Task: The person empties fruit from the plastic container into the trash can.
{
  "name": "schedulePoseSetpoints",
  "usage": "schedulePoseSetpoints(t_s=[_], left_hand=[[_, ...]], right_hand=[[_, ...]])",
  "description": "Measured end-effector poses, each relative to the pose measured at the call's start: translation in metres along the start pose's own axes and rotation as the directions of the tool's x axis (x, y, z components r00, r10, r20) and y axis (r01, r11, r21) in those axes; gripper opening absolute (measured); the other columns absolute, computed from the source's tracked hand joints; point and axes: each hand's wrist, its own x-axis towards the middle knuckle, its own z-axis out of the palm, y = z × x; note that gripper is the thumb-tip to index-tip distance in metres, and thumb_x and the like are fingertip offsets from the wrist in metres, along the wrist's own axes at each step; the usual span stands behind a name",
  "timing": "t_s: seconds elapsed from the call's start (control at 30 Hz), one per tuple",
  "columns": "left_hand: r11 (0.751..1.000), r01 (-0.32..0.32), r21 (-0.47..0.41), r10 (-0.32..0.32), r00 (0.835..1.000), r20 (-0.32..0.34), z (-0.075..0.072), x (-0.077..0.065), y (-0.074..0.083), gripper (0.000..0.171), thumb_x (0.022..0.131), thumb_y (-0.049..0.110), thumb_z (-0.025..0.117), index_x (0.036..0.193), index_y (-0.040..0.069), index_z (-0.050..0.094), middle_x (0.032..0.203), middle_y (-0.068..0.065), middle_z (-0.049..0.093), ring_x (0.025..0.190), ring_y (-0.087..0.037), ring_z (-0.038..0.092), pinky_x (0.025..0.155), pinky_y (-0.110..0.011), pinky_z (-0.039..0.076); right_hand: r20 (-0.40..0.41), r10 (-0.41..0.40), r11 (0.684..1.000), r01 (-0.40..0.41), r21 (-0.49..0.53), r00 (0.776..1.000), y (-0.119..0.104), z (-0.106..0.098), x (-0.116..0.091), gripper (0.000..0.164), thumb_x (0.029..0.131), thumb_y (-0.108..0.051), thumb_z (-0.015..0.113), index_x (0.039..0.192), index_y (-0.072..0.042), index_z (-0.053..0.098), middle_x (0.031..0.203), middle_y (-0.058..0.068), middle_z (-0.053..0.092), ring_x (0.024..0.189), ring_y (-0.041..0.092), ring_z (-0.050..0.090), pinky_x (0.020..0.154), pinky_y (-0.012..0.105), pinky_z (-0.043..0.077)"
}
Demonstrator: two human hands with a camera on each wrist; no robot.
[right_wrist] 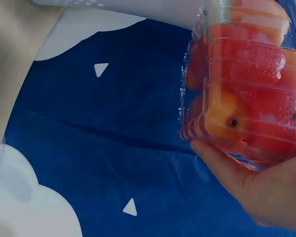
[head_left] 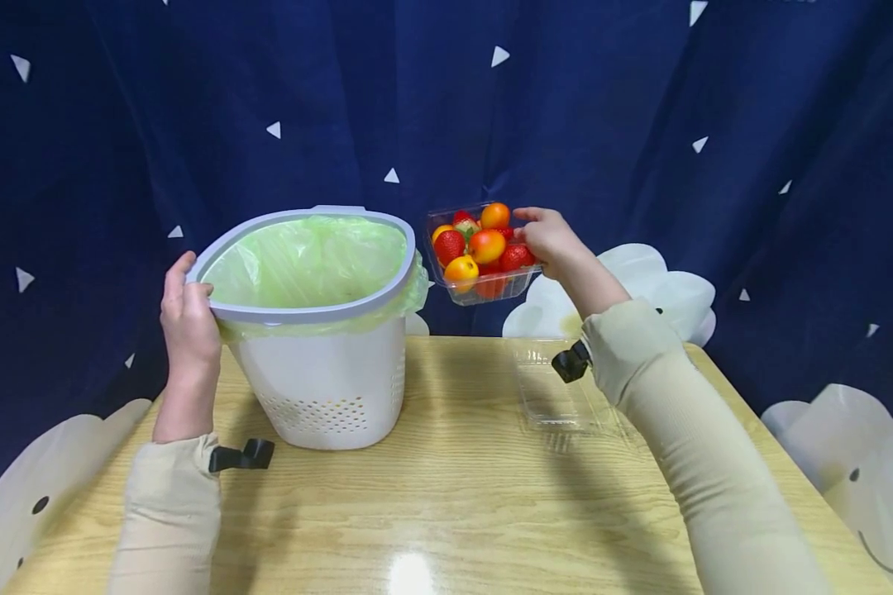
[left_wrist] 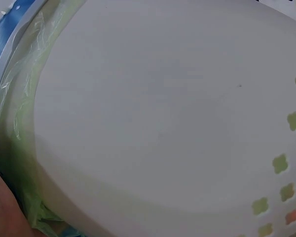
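In the head view my left hand (head_left: 189, 326) grips the grey rim of a white plastic bin (head_left: 320, 380) at its left side. A green plastic bag (head_left: 298, 256) lines the bin and folds over the rim. My right hand (head_left: 554, 240) holds a clear plastic container (head_left: 484, 289) up by its right side, above the table and to the right of the bin. Strawberries (head_left: 449, 246) and round orange-yellow fruits (head_left: 487, 246) fill it. From the right wrist view, the thumb presses near the container's lower corner, with an orange fruit (right_wrist: 227, 116) visible through the wall.
A second clear plastic container (head_left: 554, 397) lies on the wooden table (head_left: 446, 496), partly behind the right forearm. A dark blue curtain (head_left: 387, 99) with white triangles hangs just behind the table. Through holes low in the bin, orange and red patches show in the left wrist view.
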Motion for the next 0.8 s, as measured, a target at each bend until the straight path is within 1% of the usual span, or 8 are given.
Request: schedulePoseSetpoints(t_s=[0.1, 0.23, 0.37, 0.47, 0.57, 0.73, 0.8], left_hand=[[1.000, 0.002, -0.001, -0.002, 1.000, 0.003, 0.002, 0.000, 0.000, 0.052, 0.088, 0.015, 0.026, 0.139, 0.016, 0.035, 0.141, -0.005, 0.039, 0.121, -0.015, 0.038, 0.102, -0.027, 0.025], [1.000, 0.002, -0.004, -0.002, 1.000, 0.010, 0.004, 0.000, -0.001, 0.052, 0.088, 0.015, 0.026, 0.140, 0.015, 0.034, 0.141, -0.005, 0.039, 0.121, -0.015, 0.037, 0.102, -0.028, 0.025], [1.000, 0.000, -0.008, 0.000, 1.000, 0.001, 0.005, 0.000, -0.001, 0.052, 0.088, 0.015, 0.027, 0.139, 0.015, 0.035, 0.141, -0.005, 0.040, 0.120, -0.015, 0.038, 0.101, -0.028, 0.026], [1.000, -0.003, -0.004, 0.003, 1.000, -0.009, 0.006, 0.000, -0.001, 0.052, 0.088, 0.015, 0.027, 0.139, 0.015, 0.037, 0.140, -0.006, 0.042, 0.119, -0.015, 0.039, 0.100, -0.027, 0.027], [1.000, -0.005, -0.002, 0.005, 1.000, -0.014, 0.005, 0.000, 0.000, 0.052, 0.088, 0.015, 0.027, 0.138, 0.015, 0.037, 0.139, -0.006, 0.042, 0.118, -0.015, 0.040, 0.099, -0.027, 0.027], [1.000, -0.005, -0.006, 0.005, 1.000, -0.015, 0.005, -0.001, 0.000, 0.051, 0.088, 0.015, 0.027, 0.138, 0.015, 0.038, 0.139, -0.006, 0.042, 0.118, -0.015, 0.040, 0.098, -0.026, 0.027], [1.000, -0.006, -0.004, 0.006, 1.000, -0.015, 0.005, -0.001, 0.000, 0.051, 0.087, 0.015, 0.028, 0.138, 0.015, 0.038, 0.139, -0.006, 0.043, 0.118, -0.016, 0.040, 0.098, -0.027, 0.027]], right_hand=[[0.005, 0.005, 1.000, -0.005, 0.010, 1.000, -0.006, 0.001, 0.001, 0.051, 0.093, -0.002, 0.034, 0.143, -0.013, 0.028, 0.140, 0.014, 0.035, 0.110, 0.026, 0.049, 0.085, 0.032, 0.046], [-0.013, 0.009, 0.999, -0.008, 0.036, 1.000, -0.014, 0.004, 0.003, 0.049, 0.095, -0.005, 0.036, 0.142, -0.017, 0.031, 0.138, 0.011, 0.038, 0.109, 0.024, 0.051, 0.081, 0.029, 0.048], [-0.023, 0.007, 0.998, -0.005, 0.062, 1.000, -0.024, 0.008, 0.005, 0.047, 0.095, -0.007, 0.037, 0.140, -0.017, 0.035, 0.136, 0.009, 0.041, 0.100, 0.021, 0.055, 0.068, 0.023, 0.050], [-0.034, 0.011, 0.998, -0.009, 0.059, 0.999, -0.033, 0.010, 0.007, 0.046, 0.095, -0.006, 0.037, 0.139, -0.018, 0.037, 0.136, 0.007, 0.041, 0.096, 0.019, 0.055, 0.062, 0.020, 0.050], [-0.044, 0.016, 0.998, -0.013, 0.060, 0.999, -0.042, 0.012, 0.008, 0.046, 0.095, -0.006, 0.037, 0.139, -0.019, 0.038, 0.136, 0.007, 0.041, 0.098, 0.018, 0.053, 0.063, 0.020, 0.050], [-0.050, 0.007, 0.997, -0.003, 0.079, 0.999, -0.057, 0.019, 0.011, 0.046, 0.094, -0.003, 0.036, 0.138, -0.017, 0.040, 0.133, 0.007, 0.045, 0.098, 0.017, 0.052, 0.059, 0.018, 0.048], [-0.056, -0.007, 0.997, 0.012, 0.083, 0.998, -0.062, 0.024, 0.012, 0.046, 0.093, -0.003, 0.036, 0.137, -0.016, 0.040, 0.131, 0.007, 0.046, 0.098, 0.017, 0.052, 0.062, 0.019, 0.049]])
